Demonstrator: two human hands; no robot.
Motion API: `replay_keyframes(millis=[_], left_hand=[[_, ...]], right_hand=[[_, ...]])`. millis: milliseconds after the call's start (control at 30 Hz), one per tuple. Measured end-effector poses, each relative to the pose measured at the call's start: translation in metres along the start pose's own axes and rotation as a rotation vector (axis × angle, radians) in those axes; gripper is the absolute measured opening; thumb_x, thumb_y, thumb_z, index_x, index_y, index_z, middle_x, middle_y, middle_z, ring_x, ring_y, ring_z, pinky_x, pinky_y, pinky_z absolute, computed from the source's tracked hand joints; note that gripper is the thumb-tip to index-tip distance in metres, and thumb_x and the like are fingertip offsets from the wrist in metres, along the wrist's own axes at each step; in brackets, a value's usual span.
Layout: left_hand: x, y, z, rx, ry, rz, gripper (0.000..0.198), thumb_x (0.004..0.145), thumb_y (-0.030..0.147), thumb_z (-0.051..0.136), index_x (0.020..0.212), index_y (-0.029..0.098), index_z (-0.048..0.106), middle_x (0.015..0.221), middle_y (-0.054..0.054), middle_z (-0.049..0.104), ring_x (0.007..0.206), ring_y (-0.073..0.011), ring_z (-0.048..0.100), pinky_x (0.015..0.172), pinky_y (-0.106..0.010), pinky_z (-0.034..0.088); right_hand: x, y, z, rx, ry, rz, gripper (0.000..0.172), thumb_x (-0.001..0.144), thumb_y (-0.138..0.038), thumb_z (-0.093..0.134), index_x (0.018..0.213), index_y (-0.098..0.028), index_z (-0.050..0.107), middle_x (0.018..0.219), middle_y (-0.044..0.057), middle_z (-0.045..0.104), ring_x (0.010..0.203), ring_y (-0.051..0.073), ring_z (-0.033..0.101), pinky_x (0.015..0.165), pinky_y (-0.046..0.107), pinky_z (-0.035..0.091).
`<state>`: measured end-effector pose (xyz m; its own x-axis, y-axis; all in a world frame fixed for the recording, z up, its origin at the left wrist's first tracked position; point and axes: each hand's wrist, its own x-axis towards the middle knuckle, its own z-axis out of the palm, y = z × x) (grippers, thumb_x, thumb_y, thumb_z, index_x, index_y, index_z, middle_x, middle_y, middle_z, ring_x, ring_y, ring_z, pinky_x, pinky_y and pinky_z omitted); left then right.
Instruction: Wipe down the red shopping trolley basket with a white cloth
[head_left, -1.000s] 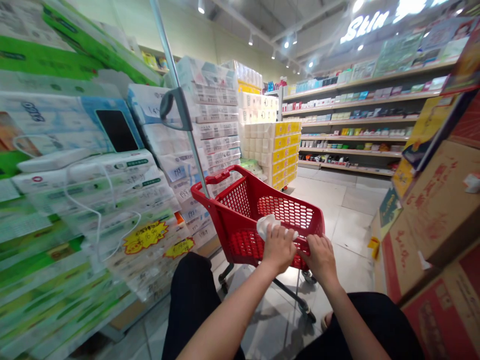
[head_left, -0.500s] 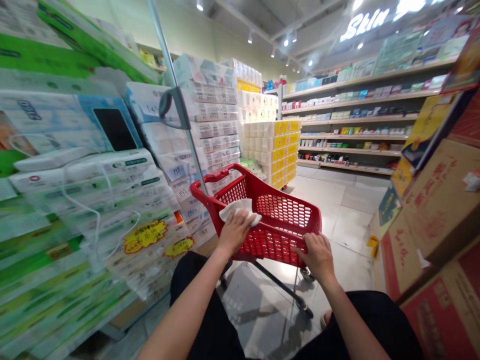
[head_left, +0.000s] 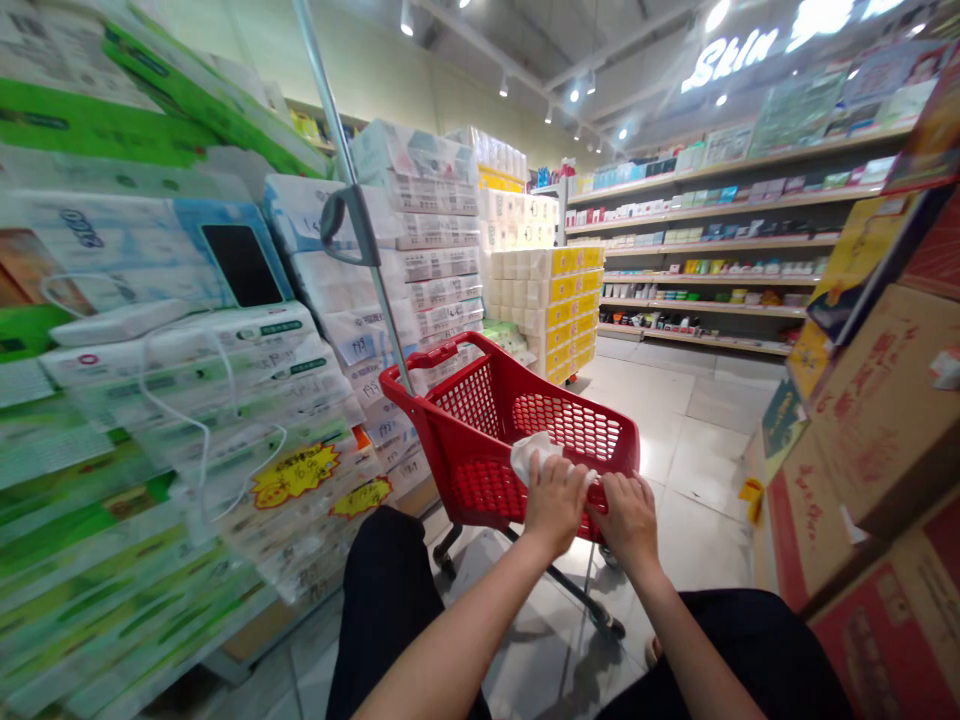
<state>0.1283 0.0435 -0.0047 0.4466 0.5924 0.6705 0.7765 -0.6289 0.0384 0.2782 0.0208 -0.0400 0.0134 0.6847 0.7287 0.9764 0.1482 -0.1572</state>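
A red plastic shopping cart (head_left: 465,490) stands before my knees, its basket side facing me. My left hand (head_left: 556,500) presses a white cloth (head_left: 534,457) over the top rim of the near side, fingers curled across it. Right beside it, my right hand (head_left: 626,512) grips the rim at the cart's right corner, its fingers bent over the edge. The two hands almost touch. A grey metal pole with a dark handle (head_left: 352,228) rises from the cart's left end.
Stacked tissue packs (head_left: 225,390) fill the left side, with a phone (head_left: 241,264) and white cable on them. Cardboard boxes (head_left: 885,410) line the right. Farther back are yellow-and-white packs (head_left: 574,310) and shelves of cosmetics (head_left: 720,245). Pale floor tiles (head_left: 697,450) run between.
My left hand has slid the cloth rightward along the near rim, from the middle of the side to next to my right hand. The right hand keeps its grip at the corner.
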Motion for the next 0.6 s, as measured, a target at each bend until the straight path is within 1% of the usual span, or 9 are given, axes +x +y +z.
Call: replay_keyframes(millis=[67,100,133,200,267,333,400,500,600], left_hand=[[-0.001,0.015,0.005,-0.016,-0.009,0.013,0.029,0.096,0.033,0.041,0.122,0.026,0.052,0.115,-0.005,0.056,0.119,-0.0227,0.045,0.115,-0.054,0.022],[-0.001,0.017,0.006,-0.015,-0.013,0.026,0.030,0.096,0.033,0.041,0.124,0.026,0.052,0.117,-0.006,0.055,0.120,-0.0225,0.045,0.115,-0.052,0.023],[-0.002,0.015,0.006,-0.009,-0.018,0.050,0.031,0.096,0.033,0.041,0.125,0.026,0.051,0.119,-0.005,0.055,0.120,-0.0222,0.044,0.114,-0.051,0.024],[-0.002,0.003,0.003,0.006,-0.038,0.141,0.035,0.096,0.034,0.042,0.130,0.028,0.048,0.123,-0.004,0.054,0.120,-0.0211,0.044,0.114,-0.048,0.025],[-0.002,-0.018,-0.003,0.028,-0.062,0.231,0.038,0.096,0.035,0.043,0.134,0.030,0.045,0.124,-0.003,0.054,0.120,-0.0204,0.045,0.112,-0.046,0.026],[-0.001,-0.044,-0.010,0.064,-0.078,0.251,0.039,0.096,0.036,0.043,0.135,0.031,0.044,0.124,-0.003,0.054,0.119,-0.0201,0.046,0.111,-0.044,0.028],[-0.001,-0.072,-0.018,0.101,-0.093,0.215,0.037,0.096,0.035,0.042,0.133,0.031,0.046,0.121,-0.003,0.055,0.118,-0.0199,0.046,0.111,-0.043,0.027],[-0.002,-0.112,-0.033,0.154,-0.110,0.147,0.034,0.097,0.032,0.039,0.130,0.030,0.048,0.119,-0.003,0.056,0.119,-0.0200,0.045,0.113,-0.044,0.022],[-0.004,-0.135,-0.045,0.187,-0.090,0.083,0.032,0.097,0.031,0.038,0.127,0.029,0.049,0.121,-0.003,0.055,0.123,-0.0200,0.042,0.116,-0.045,0.019]], right_hand=[[0.000,0.000,0.001,0.010,0.014,-0.001,0.012,0.086,-0.022,0.045,0.096,-0.021,0.052,0.086,0.006,0.059,0.089,0.023,0.051,0.102,0.043,0.029],[0.000,0.000,0.001,0.015,0.020,-0.004,0.013,0.086,-0.021,0.045,0.096,-0.021,0.053,0.087,0.006,0.059,0.088,0.023,0.051,0.101,0.043,0.029],[0.000,0.000,0.001,0.020,0.025,-0.010,0.014,0.085,-0.021,0.046,0.096,-0.022,0.053,0.086,0.006,0.059,0.088,0.023,0.051,0.101,0.043,0.029],[0.000,-0.001,0.001,0.025,0.025,-0.032,0.012,0.085,-0.026,0.050,0.095,-0.022,0.053,0.086,0.006,0.059,0.087,0.023,0.051,0.101,0.044,0.029],[0.000,-0.002,0.000,0.025,0.020,-0.052,0.014,0.085,-0.032,0.052,0.094,-0.022,0.053,0.086,0.005,0.059,0.086,0.023,0.051,0.101,0.044,0.030],[0.001,-0.003,0.000,0.024,0.012,-0.059,0.016,0.087,-0.037,0.052,0.093,-0.022,0.053,0.085,0.005,0.058,0.086,0.023,0.051,0.101,0.043,0.030],[0.002,-0.005,0.000,0.027,-0.004,-0.057,0.016,0.089,-0.038,0.051,0.091,-0.022,0.052,0.085,0.005,0.058,0.086,0.022,0.052,0.102,0.043,0.030],[0.003,-0.006,0.001,0.037,-0.021,-0.066,0.017,0.090,-0.039,0.050,0.090,-0.022,0.052,0.085,0.004,0.058,0.085,0.021,0.052,0.102,0.042,0.030],[0.003,-0.009,0.002,0.044,-0.022,-0.072,0.017,0.090,-0.039,0.050,0.089,-0.022,0.052,0.084,0.004,0.057,0.085,0.021,0.052,0.101,0.042,0.031]])
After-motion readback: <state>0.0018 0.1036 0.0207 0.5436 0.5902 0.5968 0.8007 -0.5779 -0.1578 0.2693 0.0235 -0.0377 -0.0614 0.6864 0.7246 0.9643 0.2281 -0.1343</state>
